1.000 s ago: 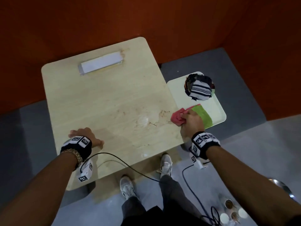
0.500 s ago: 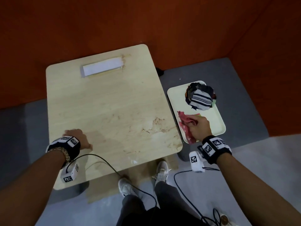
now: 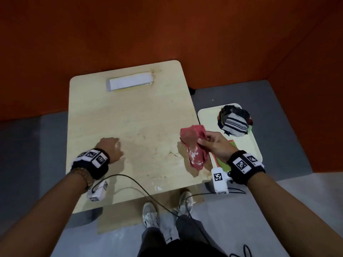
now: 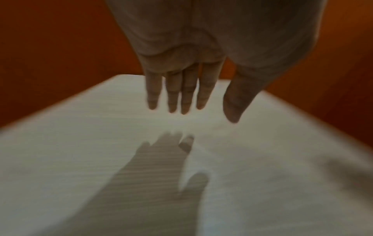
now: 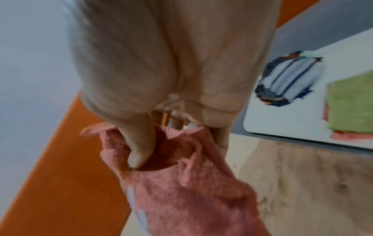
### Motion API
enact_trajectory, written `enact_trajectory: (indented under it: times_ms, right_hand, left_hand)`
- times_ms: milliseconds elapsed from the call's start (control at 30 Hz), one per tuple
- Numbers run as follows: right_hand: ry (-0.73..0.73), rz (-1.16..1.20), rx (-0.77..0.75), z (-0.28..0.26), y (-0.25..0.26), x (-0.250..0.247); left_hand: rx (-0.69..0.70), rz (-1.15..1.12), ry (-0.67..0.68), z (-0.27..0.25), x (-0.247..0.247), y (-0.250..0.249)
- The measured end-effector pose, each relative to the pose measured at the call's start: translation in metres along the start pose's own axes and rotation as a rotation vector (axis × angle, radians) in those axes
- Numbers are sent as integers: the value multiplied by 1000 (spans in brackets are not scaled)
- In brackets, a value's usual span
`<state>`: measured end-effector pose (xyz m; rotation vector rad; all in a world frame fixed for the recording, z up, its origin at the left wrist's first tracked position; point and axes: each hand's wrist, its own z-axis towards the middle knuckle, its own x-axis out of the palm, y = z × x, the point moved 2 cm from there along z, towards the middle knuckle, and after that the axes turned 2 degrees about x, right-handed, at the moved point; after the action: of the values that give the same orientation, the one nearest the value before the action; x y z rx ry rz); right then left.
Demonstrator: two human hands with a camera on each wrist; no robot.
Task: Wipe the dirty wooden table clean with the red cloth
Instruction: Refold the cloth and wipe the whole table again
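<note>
The light wooden table (image 3: 130, 123) carries faint brown smears and white specks near its right and front edges. My right hand (image 3: 213, 143) pinches the red cloth (image 3: 194, 147) above the table's right edge; the cloth hangs crumpled, with white residue on its lower part. In the right wrist view the thumb (image 5: 139, 146) and fingers curl into the red cloth (image 5: 189, 188). My left hand (image 3: 109, 147) hovers over the table's left-middle. Its fingers (image 4: 187, 89) are straight and spread, casting a shadow on the table (image 4: 262, 159), and hold nothing.
A white tray (image 3: 206, 115) stands right of the table, holding a striped dark cloth bundle (image 3: 234, 123) and a green cloth (image 3: 222, 164). A white strip (image 3: 130, 83) lies at the table's far edge. Orange walls (image 3: 167, 30) close the back. Cables and my shoes (image 3: 150, 216) lie below.
My right hand lifted the red cloth off the tray side and brought it back over the table's right edge. My left hand moved forward and inward over the table.
</note>
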<state>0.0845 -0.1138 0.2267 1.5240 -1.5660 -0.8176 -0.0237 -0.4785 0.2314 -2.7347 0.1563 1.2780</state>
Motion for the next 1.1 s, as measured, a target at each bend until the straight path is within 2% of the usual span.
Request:
enact_trajectory:
  times_ms: [100,167,233,300,367,467,600,733,800,867,1100]
  right_hand:
    - [-33,-361,-81,5,21,25]
    - [-133,-603,-154,8,31,41]
    - [-222,-653,-204,8,38,57]
    - [-253,-630,-252,7,42,71]
    - [-273,-619,-297,5,46,82]
    - [-260,-543,-330,2,49,91]
    - [-194,-417,-332,-1,52,97]
    - [-169,-277,-361,-1,57,102]
    - [-156,-249,-388,0,61,106]
    - [-140,-252,-419,1,64,112]
    - [-152,-346,-462,-1,80,124]
  left_hand:
    - [239,-490,-211,-31,-14,-55]
    - [298,-698,-288,-48,-18,-86]
    - [291,-845,-257,-64,-22,-111]
    - [258,-1026,-165,-73,-20,-130]
    - [188,-1124,-139,-75,-21,-135]
    - [92,-1184,-190,-72,-28,-129]
    - [92,-1164,-279,-69,-36,-110]
    - [70,-1297,-220,-68,-38,-89]
    - [79,-1374,-172,-72,-40,-83]
    - [105,-1390,-178,-75,-41,-80]
    - [231,-1196,-361,-82,-49,-73]
